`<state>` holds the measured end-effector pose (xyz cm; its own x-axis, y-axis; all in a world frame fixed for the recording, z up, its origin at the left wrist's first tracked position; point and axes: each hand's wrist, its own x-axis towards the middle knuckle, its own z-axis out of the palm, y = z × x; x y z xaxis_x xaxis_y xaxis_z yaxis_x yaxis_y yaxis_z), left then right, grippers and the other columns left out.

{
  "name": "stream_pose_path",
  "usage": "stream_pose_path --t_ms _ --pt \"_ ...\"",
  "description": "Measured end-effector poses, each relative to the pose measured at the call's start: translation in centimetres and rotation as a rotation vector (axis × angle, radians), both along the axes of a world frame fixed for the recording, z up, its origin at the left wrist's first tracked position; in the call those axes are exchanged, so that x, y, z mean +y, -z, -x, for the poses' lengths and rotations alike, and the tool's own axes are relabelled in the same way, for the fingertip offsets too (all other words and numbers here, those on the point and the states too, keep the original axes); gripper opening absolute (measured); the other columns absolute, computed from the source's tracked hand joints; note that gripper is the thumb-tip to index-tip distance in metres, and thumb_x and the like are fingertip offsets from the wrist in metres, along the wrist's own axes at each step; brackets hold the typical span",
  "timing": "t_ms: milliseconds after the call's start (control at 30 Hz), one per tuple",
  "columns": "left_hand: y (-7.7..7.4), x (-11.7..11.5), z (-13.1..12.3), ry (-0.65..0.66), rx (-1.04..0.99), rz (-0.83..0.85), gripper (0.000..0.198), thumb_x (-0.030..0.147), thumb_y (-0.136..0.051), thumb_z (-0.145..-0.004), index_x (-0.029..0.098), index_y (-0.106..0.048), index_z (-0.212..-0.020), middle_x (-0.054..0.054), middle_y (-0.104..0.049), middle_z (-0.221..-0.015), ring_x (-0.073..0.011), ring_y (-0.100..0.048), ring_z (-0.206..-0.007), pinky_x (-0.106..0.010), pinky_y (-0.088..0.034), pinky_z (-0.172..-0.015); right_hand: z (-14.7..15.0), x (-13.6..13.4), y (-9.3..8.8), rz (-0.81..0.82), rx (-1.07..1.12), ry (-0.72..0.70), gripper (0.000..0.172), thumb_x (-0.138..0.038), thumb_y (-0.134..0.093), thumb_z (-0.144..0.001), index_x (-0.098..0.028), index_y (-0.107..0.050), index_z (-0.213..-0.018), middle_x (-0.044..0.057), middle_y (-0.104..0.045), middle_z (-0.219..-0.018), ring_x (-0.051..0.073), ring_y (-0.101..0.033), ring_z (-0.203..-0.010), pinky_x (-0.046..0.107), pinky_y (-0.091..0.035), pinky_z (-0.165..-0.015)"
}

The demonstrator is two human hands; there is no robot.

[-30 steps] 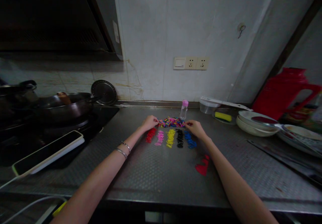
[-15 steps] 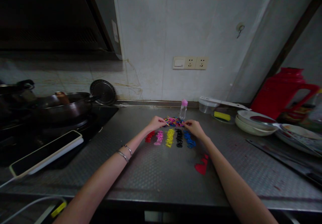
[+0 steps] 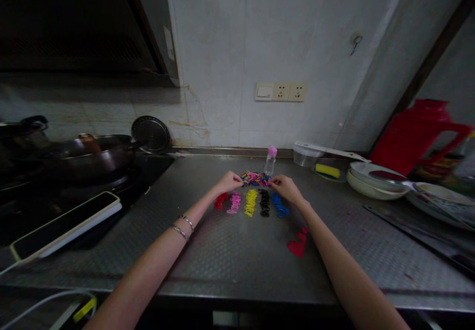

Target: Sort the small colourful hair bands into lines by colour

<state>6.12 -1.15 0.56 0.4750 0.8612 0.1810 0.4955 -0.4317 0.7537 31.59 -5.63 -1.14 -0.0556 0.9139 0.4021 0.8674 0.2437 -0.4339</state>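
A mixed heap of small colourful elastic bands [image 3: 256, 178] lies on the metal counter. At the heap's left edge is my left hand [image 3: 229, 181], thumb and fingertips pinched together; whatever is between them is too small to make out. My right hand [image 3: 285, 188] pinches at the right edge, and its fingertips hide what they hold. In front of the heap lie separate rows of bands: red [image 3: 220, 201], pink [image 3: 234, 203], yellow [image 3: 251, 203], black [image 3: 264, 203] and blue [image 3: 279, 205]. Just behind the heap stands a small clear bottle [image 3: 270, 164] with a pink cap.
A red heart-shaped piece [image 3: 297, 246] lies near my right forearm. To the left are a phone-like device [image 3: 67, 226], a pan [image 3: 92, 157] and a lid [image 3: 151, 134]. Bowls [image 3: 374, 186], a yellow sponge [image 3: 327, 171] and a red thermos jug [image 3: 411, 137] stand right.
Both hands have shifted very slightly left, still pinching at the heap's two ends. The yellow band by my left fingertips no longer stands out. The rows look unchanged.
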Motion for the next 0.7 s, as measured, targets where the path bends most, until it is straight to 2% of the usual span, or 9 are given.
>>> stream_pose_path --t_ms 200,433,700 --pt "-0.5 1.5 2.8 -0.129 -0.111 0.008 0.028 0.028 -0.056 -0.065 0.007 -0.071 -0.076 -0.004 -0.062 -0.058 -0.0089 -0.046 -0.051 -0.02 -0.033 -0.05 0.9 -0.4 -0.5 0.085 -0.18 0.039 0.023 -0.029 -0.051 -0.077 -0.021 -0.066 -0.092 0.006 -0.062 -0.096 0.017 -0.056 -0.086 0.023 -0.04 -0.071" --pt "0.2 1.9 5.3 -0.295 -0.202 0.057 0.029 0.03 -0.058 -0.064 0.008 -0.071 -0.077 -0.001 -0.055 -0.049 -0.008 -0.04 -0.047 -0.02 -0.029 -0.047 2.2 -0.3 -1.3 0.143 -0.337 0.054 0.023 -0.03 -0.048 -0.08 -0.021 -0.064 -0.093 0.007 -0.061 -0.099 0.018 -0.055 -0.092 0.023 -0.04 -0.071" --pt "1.0 2.3 5.7 -0.287 -0.254 0.065 0.028 0.031 -0.058 -0.064 0.008 -0.07 -0.075 0.0 -0.051 -0.047 -0.0075 -0.039 -0.047 -0.021 -0.028 -0.047 2.5 0.4 -1.7 0.166 -0.402 0.049 0.02 -0.025 -0.045 -0.082 -0.021 -0.063 -0.09 0.007 -0.062 -0.099 0.019 -0.055 -0.093 0.023 -0.039 -0.068"
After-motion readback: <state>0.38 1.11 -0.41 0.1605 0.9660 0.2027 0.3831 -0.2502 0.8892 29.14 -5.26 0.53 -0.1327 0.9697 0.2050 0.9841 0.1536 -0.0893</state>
